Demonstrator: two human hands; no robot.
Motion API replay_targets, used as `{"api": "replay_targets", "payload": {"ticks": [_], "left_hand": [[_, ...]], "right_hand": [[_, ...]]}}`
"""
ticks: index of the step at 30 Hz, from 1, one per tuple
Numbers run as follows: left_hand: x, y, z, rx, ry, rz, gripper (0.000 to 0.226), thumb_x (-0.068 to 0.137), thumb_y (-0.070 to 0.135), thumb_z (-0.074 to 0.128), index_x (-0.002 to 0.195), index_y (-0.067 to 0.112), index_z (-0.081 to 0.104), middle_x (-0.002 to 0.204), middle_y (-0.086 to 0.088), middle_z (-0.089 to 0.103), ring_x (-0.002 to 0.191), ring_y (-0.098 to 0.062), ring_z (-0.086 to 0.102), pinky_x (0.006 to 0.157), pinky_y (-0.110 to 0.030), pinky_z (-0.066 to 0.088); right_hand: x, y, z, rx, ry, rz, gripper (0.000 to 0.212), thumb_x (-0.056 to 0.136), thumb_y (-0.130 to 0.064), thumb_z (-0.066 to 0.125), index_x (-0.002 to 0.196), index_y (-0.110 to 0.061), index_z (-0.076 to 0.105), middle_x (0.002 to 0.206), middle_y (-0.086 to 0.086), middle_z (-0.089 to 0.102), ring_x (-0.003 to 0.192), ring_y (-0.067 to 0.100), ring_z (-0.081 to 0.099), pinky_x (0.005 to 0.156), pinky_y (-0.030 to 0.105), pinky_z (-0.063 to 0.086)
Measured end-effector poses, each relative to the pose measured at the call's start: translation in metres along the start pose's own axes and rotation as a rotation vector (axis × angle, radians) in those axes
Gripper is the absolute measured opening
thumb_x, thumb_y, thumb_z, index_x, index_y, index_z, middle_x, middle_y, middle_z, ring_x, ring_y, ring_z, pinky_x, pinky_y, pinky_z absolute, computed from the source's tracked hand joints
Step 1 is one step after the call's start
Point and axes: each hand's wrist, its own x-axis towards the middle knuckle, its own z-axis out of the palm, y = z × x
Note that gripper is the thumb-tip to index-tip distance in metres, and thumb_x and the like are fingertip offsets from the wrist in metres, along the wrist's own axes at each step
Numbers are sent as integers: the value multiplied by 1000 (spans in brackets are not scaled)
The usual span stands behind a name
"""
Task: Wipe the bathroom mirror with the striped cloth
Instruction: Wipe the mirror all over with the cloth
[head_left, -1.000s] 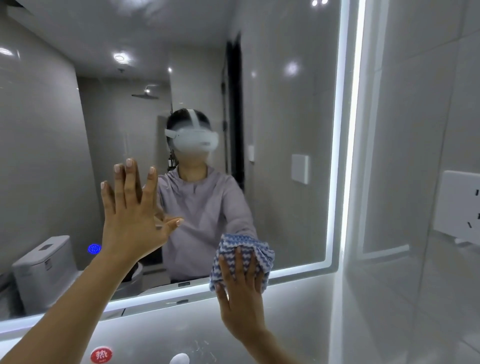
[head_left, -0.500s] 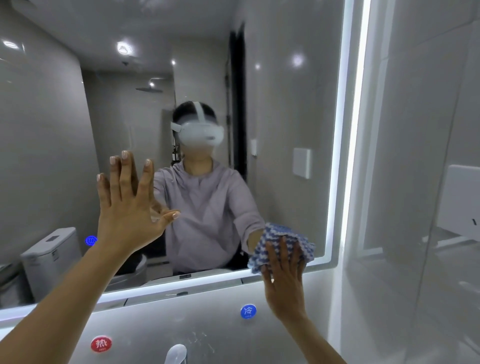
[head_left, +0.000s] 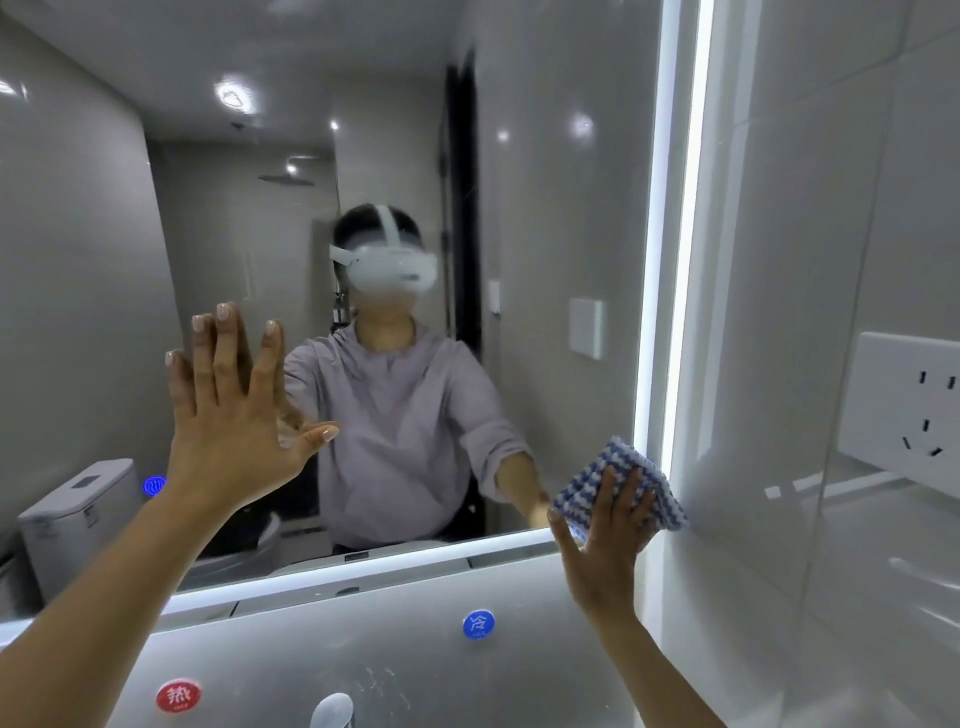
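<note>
The bathroom mirror (head_left: 561, 208) fills the wall ahead, framed by a lit white strip along its right and bottom edges. My right hand (head_left: 605, 540) presses the blue-and-white striped cloth (head_left: 621, 483) flat against the mirror's lower right corner, fingers spread over it. My left hand (head_left: 234, 415) lies flat on the glass at the left, fingers apart, holding nothing. The mirror reflects a person in a grey top with a white headset.
A white wall socket (head_left: 909, 410) sits on the tiled right wall. Below the mirror are a blue round sticker (head_left: 478, 623), a red round sticker (head_left: 178, 696) and a tap top (head_left: 332, 712). A toilet (head_left: 78, 519) shows in the reflection.
My right hand has slid the cloth to the right along the mirror's bottom edge into the lower right corner. My left hand has stayed flat on the glass.
</note>
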Motion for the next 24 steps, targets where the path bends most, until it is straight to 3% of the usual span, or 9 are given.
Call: {"api": "replay_targets", "payload": {"ticks": [8,11,15,20,24], "left_hand": [[-1,1,0,9,24,0,108,70,88,15,152,18,4,158,-19,-6,146,-31,-13,115,-47,-13],[0,0,1,15,23,3,107,71,87,14,152,17,5,158,-21,-5,146,-35,-10,114,-54,-7],[-1,0,1,20,15,7,106,71,87,14,151,18,4,157,-22,-4,145,-36,-9,114,-55,-5],[1,-4,4,32,20,14,108,69,82,27,151,18,0,157,-22,-6,145,-35,-11,115,-53,-9],[1,-5,6,40,46,23,109,68,77,36,152,16,3,157,-23,-5,145,-34,-12,114,-55,-8]], "right_hand": [[-17,-28,7,6,-18,-30,95,81,-80,12,150,-15,1,158,12,-7,145,33,-12,116,52,-7],[-31,-44,15,-64,-53,-193,93,86,-74,27,152,-11,10,157,22,6,144,39,-3,117,41,-15],[-41,-65,31,-160,-16,-369,82,88,-70,31,152,-28,4,157,12,18,146,32,-5,117,42,-9],[-36,-65,39,-126,134,-426,61,97,-51,26,152,-30,8,161,0,-4,147,27,-5,118,45,-4],[-35,-67,39,-105,188,-445,50,102,-39,20,150,-31,16,160,-5,-6,147,21,-2,116,49,6]]}}
